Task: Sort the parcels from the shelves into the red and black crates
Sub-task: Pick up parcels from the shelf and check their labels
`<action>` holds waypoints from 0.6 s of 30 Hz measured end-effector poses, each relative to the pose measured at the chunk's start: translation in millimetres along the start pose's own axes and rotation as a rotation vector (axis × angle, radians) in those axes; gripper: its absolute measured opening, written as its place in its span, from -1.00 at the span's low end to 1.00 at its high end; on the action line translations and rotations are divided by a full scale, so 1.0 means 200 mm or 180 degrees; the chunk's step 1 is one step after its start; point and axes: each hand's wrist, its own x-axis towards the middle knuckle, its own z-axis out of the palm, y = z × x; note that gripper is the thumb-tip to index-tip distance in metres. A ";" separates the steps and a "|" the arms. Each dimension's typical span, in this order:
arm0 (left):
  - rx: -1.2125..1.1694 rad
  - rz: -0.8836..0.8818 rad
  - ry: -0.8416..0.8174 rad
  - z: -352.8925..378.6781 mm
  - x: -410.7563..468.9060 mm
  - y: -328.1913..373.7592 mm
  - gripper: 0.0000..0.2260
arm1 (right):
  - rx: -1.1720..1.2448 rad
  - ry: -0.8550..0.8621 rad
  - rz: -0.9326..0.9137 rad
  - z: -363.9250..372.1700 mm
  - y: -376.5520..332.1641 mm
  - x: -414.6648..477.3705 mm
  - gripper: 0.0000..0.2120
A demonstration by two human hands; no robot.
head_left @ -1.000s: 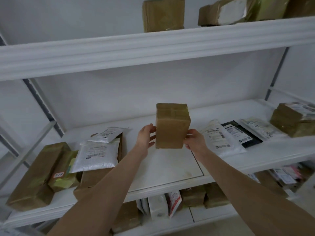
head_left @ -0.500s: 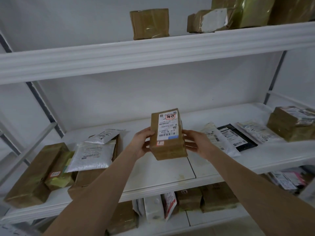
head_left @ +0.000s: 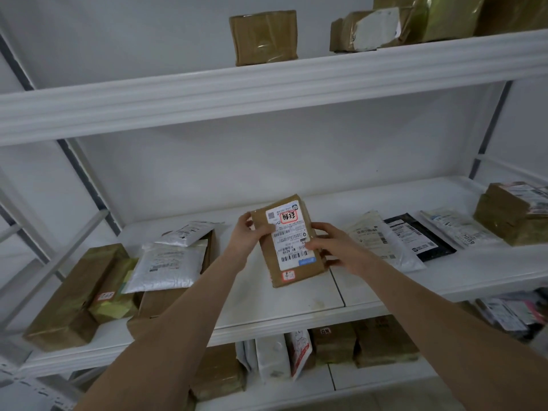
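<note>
The left hand (head_left: pixel 252 234) and right hand (head_left: pixel 336 249) hold the brown parcel (head_left: pixel 296 262) just above the middle shelf (head_left: pixel 296 310), fingers (head_left: pixel 319 229) curled round its side edges. The person is probably checking its label (head_left: pixel 292 237), though the print is blurred. Next it must go to a crate, none visible.

Wall (head_left: pixel 207 173): plain white, straight ahead of me, behind the shelving.
Upper shelf (head_left: pixel 267 93): white, with a moulded front edge, above my line of sight.
Middle shelf (head_left: pixel 296 298): white panels, with a seam running front to back.
Lower shelf (head_left: pixel 370 378): white, beneath the middle one.
Uprights (head_left: pixel 490 129): grey posts at my left and right.
Floor (head_left: pixel 385 402): pale strip at the bottom edge.
Light: soft and even.
</note>
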 end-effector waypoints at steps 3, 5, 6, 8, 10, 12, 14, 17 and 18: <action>0.0148 0.0037 -0.0035 -0.09 0.02 0.04 -0.13 | -0.0248 -0.0257 -0.0111 0.00 -0.01 0.00 -0.43; 0.0259 -0.0145 -0.0384 -0.16 0.04 0.05 -0.02 | -0.0300 -0.0415 -0.0100 0.01 -0.02 0.00 -0.47; 0.0287 -0.0248 -0.0592 -0.20 0.04 0.05 -0.03 | -0.0310 -0.0466 -0.0088 0.01 -0.03 0.00 -0.48; 0.0240 -0.0337 -0.0853 -0.24 0.04 0.05 -0.15 | -0.0347 -0.0521 -0.0054 0.02 -0.03 0.01 -0.50; 0.0167 -0.0379 -0.0724 -0.26 0.05 0.03 -0.16 | -0.0595 -0.0365 -0.0082 0.04 -0.03 0.02 -0.47; -0.0087 -0.0445 -0.0334 -0.26 0.05 0.00 -0.21 | -0.0899 0.0103 -0.0161 0.06 -0.02 0.05 -0.36; -0.0520 -0.0620 0.0056 -0.25 0.05 -0.03 -0.25 | -0.0745 0.0616 -0.0088 0.09 -0.01 0.05 -0.24; -0.0922 -0.0794 0.0183 -0.20 0.02 -0.04 -0.38 | -0.0121 0.0765 0.0452 0.15 0.03 0.05 -0.16; -0.1021 -0.0842 0.0133 -0.17 -0.01 -0.04 -0.42 | 0.0259 0.0590 0.0640 0.17 0.03 0.04 -0.19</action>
